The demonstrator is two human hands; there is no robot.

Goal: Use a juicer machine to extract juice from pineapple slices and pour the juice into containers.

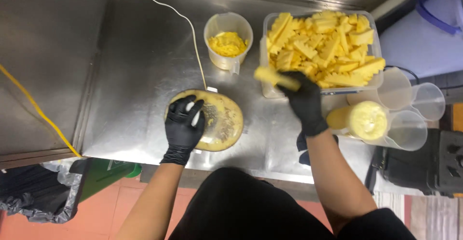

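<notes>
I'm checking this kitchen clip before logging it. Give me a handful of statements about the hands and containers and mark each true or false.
1. Both hands wear black gloves. True: the left hand and the right hand are both gloved in black.
2. The right hand is empty. False: it holds a yellow crinkle-cut piece, blurred, beside the clear tub.
3. The left hand rests on a round lid-like top on the steel counter. True.
4. The clear tub is nearly empty. False: it is piled with yellow crinkle-cut pieces.
5. The small jug behind the round top holds yellow pulp. True.
6. The cup right of the right hand holds green liquid. False: its contents are pale yellow.
</notes>
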